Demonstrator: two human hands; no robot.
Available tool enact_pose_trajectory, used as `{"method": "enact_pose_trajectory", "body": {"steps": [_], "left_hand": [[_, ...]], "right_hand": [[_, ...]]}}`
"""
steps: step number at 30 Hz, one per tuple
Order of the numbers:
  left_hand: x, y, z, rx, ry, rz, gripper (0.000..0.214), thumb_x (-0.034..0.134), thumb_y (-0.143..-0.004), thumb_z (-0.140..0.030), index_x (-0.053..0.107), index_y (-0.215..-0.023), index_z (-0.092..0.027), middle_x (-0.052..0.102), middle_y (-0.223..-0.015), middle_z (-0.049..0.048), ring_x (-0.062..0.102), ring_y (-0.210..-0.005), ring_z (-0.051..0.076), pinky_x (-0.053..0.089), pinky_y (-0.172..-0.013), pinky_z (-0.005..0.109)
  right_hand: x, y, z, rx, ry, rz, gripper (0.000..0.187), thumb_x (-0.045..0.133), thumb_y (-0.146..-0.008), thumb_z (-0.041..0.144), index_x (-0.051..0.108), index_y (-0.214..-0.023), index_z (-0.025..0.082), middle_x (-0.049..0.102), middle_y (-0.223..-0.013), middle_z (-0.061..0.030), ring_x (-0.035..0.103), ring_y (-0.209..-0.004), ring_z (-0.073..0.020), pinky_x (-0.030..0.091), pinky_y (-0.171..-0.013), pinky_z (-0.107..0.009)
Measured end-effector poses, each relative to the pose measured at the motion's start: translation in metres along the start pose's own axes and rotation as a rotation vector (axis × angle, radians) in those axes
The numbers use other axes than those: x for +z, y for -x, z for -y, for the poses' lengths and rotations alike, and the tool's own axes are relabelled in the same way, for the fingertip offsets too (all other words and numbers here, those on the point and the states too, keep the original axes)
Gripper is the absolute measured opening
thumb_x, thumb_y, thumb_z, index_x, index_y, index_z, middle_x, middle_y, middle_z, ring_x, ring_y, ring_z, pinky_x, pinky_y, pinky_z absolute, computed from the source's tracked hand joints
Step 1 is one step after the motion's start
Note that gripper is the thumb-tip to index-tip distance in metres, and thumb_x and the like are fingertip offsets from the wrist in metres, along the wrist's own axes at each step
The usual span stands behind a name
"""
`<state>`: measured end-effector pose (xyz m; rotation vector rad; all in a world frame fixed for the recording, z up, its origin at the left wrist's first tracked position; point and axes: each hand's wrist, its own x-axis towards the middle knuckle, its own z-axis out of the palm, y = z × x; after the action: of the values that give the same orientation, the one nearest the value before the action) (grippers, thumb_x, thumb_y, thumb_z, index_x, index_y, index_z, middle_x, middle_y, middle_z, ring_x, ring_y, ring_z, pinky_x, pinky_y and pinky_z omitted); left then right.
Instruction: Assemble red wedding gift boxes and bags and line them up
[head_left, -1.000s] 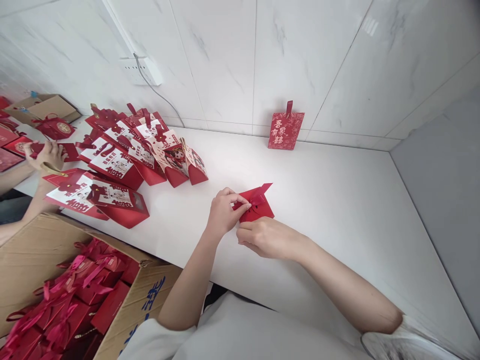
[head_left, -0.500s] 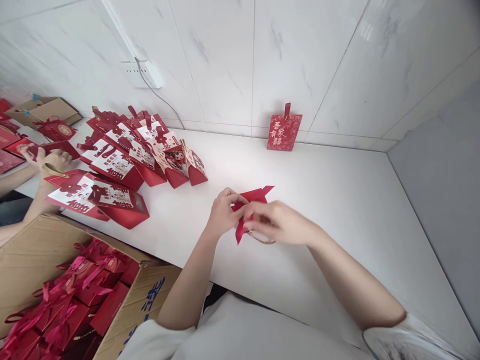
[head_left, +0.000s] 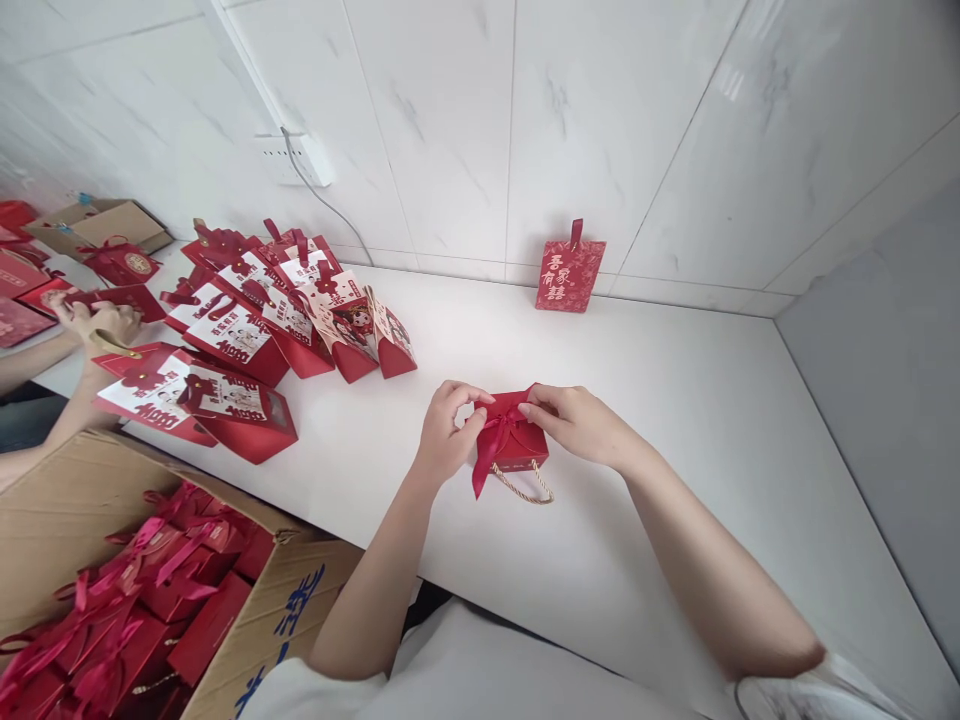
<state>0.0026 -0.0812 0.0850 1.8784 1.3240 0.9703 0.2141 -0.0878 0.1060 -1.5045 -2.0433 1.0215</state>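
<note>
A small red gift box (head_left: 525,450) sits on the white table in front of me, its twisted cord handle (head_left: 523,493) drooping toward my body. Tied across its top is a red ribbon (head_left: 484,470), knotted near the middle, with one tail hanging down at the left. My left hand (head_left: 452,430) is at the box's left side, thumb and forefinger curled on a ribbon loop. From the right, my right hand (head_left: 574,422) pinches the ribbon close to the knot. The fingers partly cover the bow.
Several red and white gift boxes (head_left: 232,335) stand at the left. A cardboard carton (head_left: 300,590) full of ribboned red boxes is at lower left. Another person's hand (head_left: 112,322) holds a red item at far left. A red tag-shaped packet (head_left: 570,275) leans against the wall.
My right hand has moved off the box's front to its right side, uncovering the box's top, the knot and the cord handle. The ribbon now forms a bow drawn between both hands.
</note>
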Motion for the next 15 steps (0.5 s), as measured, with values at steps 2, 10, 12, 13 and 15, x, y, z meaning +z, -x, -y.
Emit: {"method": "enact_pose_trajectory", "body": {"steps": [2, 10, 12, 13, 15], "left_hand": [[0.003, 0.002, -0.002, 0.012, -0.061, -0.008, 0.012, 0.056, -0.087, -0.025, 0.067, -0.093, -0.023, 0.057, -0.101, 0.0041, 0.055, -0.102, 0.019, 0.043, -0.097, 0.036], [0.022, 0.006, -0.004, -0.010, -0.208, -0.068, 0.005, 0.061, -0.081, -0.020, 0.065, -0.083, -0.023, 0.054, -0.115, 0.0051, 0.049, -0.116, 0.023, 0.038, -0.102, 0.041], [0.025, 0.006, -0.003, -0.006, -0.203, -0.053, 0.008, 0.060, -0.079, -0.016, 0.062, -0.081, -0.023, 0.055, -0.114, 0.0048, 0.050, -0.115, 0.023, 0.039, -0.101, 0.041], [0.025, 0.006, -0.003, -0.008, -0.192, -0.041, 0.009, 0.059, -0.079, -0.014, 0.061, -0.080, -0.023, 0.055, -0.113, 0.0046, 0.051, -0.114, 0.023, 0.040, -0.100, 0.040], [0.026, 0.006, -0.002, -0.019, -0.157, -0.020, 0.011, 0.057, -0.078, -0.012, 0.059, -0.080, -0.022, 0.056, -0.111, 0.0041, 0.053, -0.110, 0.022, 0.042, -0.097, 0.039]], "right_hand": [[0.001, -0.003, -0.003, 0.005, -0.056, 0.016, 0.038, 0.038, -0.096, 0.052, 0.049, -0.074, 0.022, 0.056, -0.067, 0.0016, 0.049, -0.060, -0.0147, 0.033, -0.055, -0.027], [0.003, -0.010, -0.012, 0.024, -0.260, 0.074, 0.042, 0.045, -0.091, 0.055, 0.046, -0.067, 0.021, 0.049, -0.064, 0.0029, 0.045, -0.056, -0.0122, 0.035, -0.054, -0.027], [0.003, -0.011, -0.015, 0.032, -0.273, 0.093, 0.042, 0.045, -0.091, 0.056, 0.047, -0.067, 0.021, 0.049, -0.063, 0.0031, 0.045, -0.054, -0.0120, 0.035, -0.053, -0.026], [0.003, -0.012, -0.016, 0.034, -0.276, 0.103, 0.042, 0.045, -0.091, 0.055, 0.048, -0.067, 0.021, 0.049, -0.062, 0.0031, 0.045, -0.054, -0.0121, 0.035, -0.053, -0.026], [0.003, -0.013, -0.019, 0.033, -0.281, 0.120, 0.042, 0.044, -0.091, 0.055, 0.050, -0.068, 0.021, 0.049, -0.059, 0.0034, 0.046, -0.054, -0.0127, 0.035, -0.054, -0.027]]}}
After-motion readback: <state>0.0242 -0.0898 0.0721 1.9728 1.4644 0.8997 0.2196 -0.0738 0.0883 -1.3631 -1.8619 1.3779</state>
